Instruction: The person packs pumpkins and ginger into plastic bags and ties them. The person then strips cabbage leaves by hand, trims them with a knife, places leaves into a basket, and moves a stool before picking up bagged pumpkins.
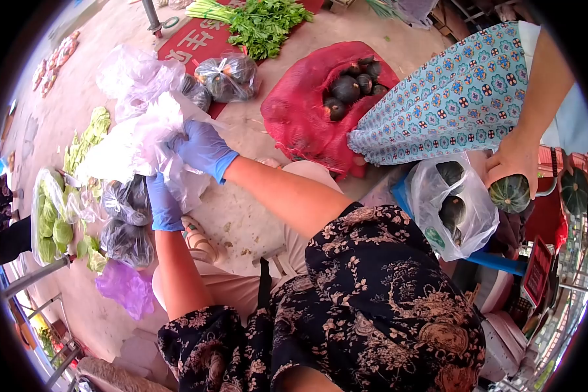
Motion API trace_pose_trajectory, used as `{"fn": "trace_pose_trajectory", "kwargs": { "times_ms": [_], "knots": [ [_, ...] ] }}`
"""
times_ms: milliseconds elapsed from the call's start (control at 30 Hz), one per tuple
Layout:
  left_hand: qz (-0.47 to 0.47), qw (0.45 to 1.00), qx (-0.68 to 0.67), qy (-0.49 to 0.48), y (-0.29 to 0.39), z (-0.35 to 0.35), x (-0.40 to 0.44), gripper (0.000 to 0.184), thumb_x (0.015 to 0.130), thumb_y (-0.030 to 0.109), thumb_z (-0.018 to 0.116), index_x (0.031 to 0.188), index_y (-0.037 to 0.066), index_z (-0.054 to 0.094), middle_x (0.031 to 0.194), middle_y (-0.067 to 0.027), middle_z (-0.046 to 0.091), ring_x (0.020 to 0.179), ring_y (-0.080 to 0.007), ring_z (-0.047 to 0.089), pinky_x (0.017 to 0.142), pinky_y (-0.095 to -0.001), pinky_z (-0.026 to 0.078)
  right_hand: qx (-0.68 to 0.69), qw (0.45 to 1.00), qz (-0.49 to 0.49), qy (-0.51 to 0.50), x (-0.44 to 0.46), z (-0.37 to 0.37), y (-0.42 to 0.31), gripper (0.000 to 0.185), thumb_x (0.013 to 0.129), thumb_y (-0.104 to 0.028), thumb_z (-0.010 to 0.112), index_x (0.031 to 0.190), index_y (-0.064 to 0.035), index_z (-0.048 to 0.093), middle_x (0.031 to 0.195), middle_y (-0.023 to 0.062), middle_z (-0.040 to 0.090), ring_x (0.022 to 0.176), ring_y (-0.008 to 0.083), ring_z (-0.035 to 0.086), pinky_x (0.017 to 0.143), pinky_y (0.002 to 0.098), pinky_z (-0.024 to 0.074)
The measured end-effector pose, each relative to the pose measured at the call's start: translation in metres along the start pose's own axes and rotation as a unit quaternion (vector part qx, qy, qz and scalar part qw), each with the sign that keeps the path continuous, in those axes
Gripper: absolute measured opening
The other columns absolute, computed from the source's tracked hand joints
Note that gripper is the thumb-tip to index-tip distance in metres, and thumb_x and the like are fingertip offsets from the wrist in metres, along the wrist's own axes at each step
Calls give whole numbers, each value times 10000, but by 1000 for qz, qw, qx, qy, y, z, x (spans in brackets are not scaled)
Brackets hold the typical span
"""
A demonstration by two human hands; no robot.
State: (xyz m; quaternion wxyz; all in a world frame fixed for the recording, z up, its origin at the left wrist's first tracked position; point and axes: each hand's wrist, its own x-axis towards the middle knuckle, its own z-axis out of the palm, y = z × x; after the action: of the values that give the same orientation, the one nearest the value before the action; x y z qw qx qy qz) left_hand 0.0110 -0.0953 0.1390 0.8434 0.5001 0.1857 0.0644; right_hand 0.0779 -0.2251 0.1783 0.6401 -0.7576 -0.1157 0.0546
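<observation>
My right hand [204, 150], in a blue glove, is closed on a bunched white plastic bag [121, 147]. Below it my left hand [165, 204], also gloved, reaches up to the same thin plastic, its fingertips partly hidden by the folds; it looks closed on the bag's edge. Close by my left hand, on the ground, lie tied bags of dark round vegetables [127, 243]. Another clear bag of dark squashes [227, 77] sits beyond my right hand.
A red mesh sack [294, 98] holds dark squashes [346, 89]. At right, another person's hand [513, 163] grips a green striped squash [511, 193] beside a clear bag [480, 215]. Leafy celery [261, 29], bagged green vegetables [49, 219] and a purple bag [127, 287] lie around.
</observation>
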Motion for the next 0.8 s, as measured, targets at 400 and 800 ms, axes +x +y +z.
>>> {"fn": "trace_pose_trajectory", "kwargs": {
  "times_ms": [400,800],
  "knots": [
    [28,999,24,11,11,15,-11,317,903,188,415,1170,24,464,959,-35,552,797,-122,546,664,-234,455,-113,983,-137,-43,1,-37,-20,399,725,-371,632,845,7,591,755,201,592,699,319,586,626,368,454],
    [-46,998,-28,-15,-7,51,3,278,868,174,458,1086,11,518,915,-56,574,778,-147,567,646,-261,465,-122,990,-61,33,-14,-108,-18,266,784,-273,592,881,-29,633,724,109,621,634,175,576,598,302,446]
  ]
}}
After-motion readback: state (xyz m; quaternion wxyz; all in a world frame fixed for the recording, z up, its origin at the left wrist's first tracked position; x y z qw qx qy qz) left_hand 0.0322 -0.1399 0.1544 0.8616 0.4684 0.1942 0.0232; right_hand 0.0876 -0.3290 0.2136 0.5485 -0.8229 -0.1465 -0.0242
